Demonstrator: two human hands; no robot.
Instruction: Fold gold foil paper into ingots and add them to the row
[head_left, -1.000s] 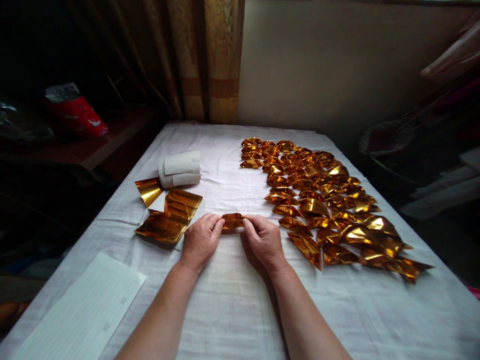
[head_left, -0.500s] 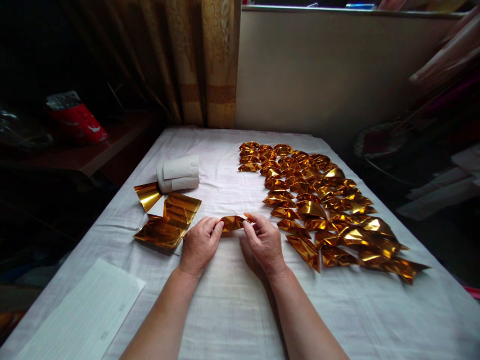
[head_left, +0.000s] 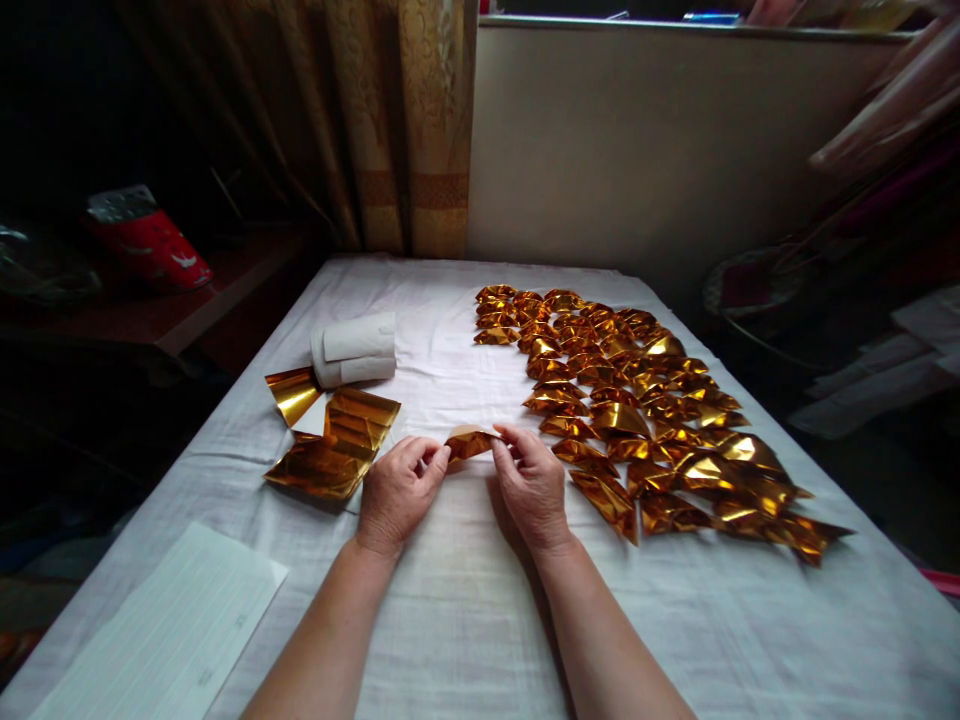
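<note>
Pinched between both sets of fingertips, a small folded gold foil piece (head_left: 466,441) sits just above the white cloth (head_left: 465,600) near the table's middle. Left hand (head_left: 396,494) grips its left end, right hand (head_left: 531,486) its right end, so its long axis runs left to right, the left end tipped slightly lower. Just beside the left hand lie flat gold foil sheets (head_left: 334,450) and a white roll (head_left: 354,350). Rows of finished folded gold pieces (head_left: 645,420) spread to the right, near the right hand.
</note>
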